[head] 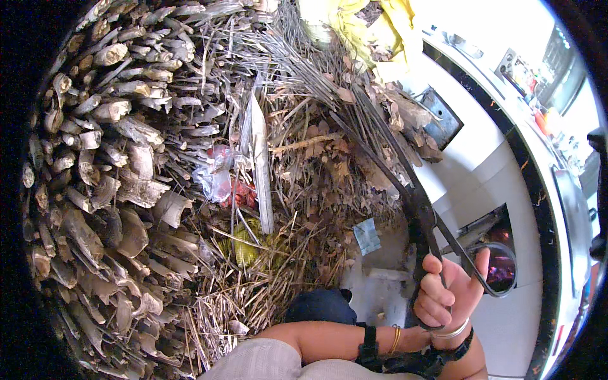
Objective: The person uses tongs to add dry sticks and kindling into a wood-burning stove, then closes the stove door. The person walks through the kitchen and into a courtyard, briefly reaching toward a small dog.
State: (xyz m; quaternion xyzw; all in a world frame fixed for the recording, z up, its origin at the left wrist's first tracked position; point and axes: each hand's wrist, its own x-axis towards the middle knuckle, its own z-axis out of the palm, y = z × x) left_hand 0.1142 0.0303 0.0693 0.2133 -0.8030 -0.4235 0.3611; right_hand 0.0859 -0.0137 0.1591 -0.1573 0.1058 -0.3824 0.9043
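My right hand [446,289] grips a pair of long dark metal tongs [419,199] by their looped handles, with fingers curled round the left handle and the thumb at the right one. The tongs' two slim, slightly parted arms reach up and left over dry sticks and leaves [327,161]. From the lower left comes my left forearm [327,337], with a black strap and gold bangles; its hand is hidden behind my right wrist. Beyond the right handle, red embers [498,270] glow in an opening [507,228] of the white-tiled stove.
Stacked split firewood [109,109] fills the left side. A pale wood piece [260,156], clear plastic [213,178] and a yellow-green bundle [247,249] lie among twigs. Yellow cloth [399,28] is at the top. A dark-edged counter [527,161] curves along the right, beside a second opening [439,114].
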